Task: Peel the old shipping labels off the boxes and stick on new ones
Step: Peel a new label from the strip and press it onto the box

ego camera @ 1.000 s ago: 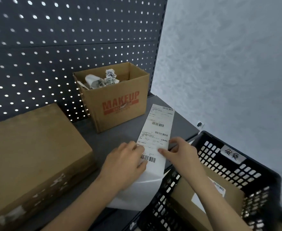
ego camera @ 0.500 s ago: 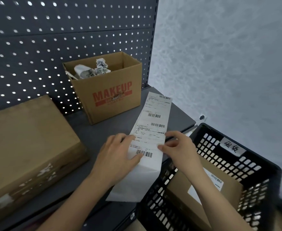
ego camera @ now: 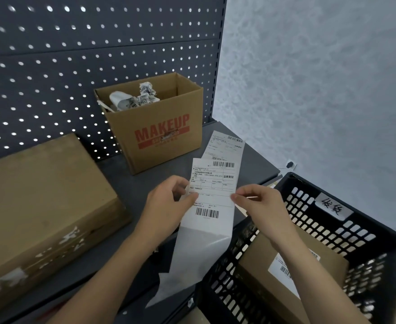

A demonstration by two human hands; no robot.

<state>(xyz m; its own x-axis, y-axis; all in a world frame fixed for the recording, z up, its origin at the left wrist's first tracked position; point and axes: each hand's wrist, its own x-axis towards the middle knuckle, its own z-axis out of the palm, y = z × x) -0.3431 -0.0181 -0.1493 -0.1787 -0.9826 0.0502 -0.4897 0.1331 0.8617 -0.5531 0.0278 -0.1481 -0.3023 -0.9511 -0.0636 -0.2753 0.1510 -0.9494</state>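
1. Above the front edge of the dark grey counter (ego camera: 127,183), a strip of new shipping labels (ego camera: 212,190) is held up between both hands, over the gap between the counter and a black crate (ego camera: 379,260).
2. The left hand (ego camera: 166,204) pinches the strip's left edge between thumb and fingers. The right hand (ego camera: 260,204) pinches the right edge with its thumb and forefinger, the other fingers curled.
3. The nearer printed label overlaps the one behind it. Below the hands a blank white backing tail (ego camera: 192,265) hangs down past the counter's edge.
4. To the left, a large closed cardboard box (ego camera: 40,206) lies flat on the counter, well clear of the hands. White torn scraps (ego camera: 73,239) cling to its near side.
5. Behind the strip stands an open box printed MAKEUP (ego camera: 159,134), with crumpled old labels (ego camera: 134,99) inside. The strip's far end reaches close to its right corner but does not hide the lettering.
6. At the right, the crate sits lower than the counter, and the right forearm crosses over its near rim.
7. Inside the crate lies another cardboard box (ego camera: 262,265) bearing a white barcode label (ego camera: 283,268), partly covered by that forearm.
8. A handwritten white tag (ego camera: 332,205) is stuck on the crate's far wall.
9. A dark pegboard (ego camera: 75,54) backs the counter, and a pale textured wall (ego camera: 321,78) fills the right side.
10. A small dark fitting (ego camera: 290,164) shows low on that wall, too small to tell what it is.
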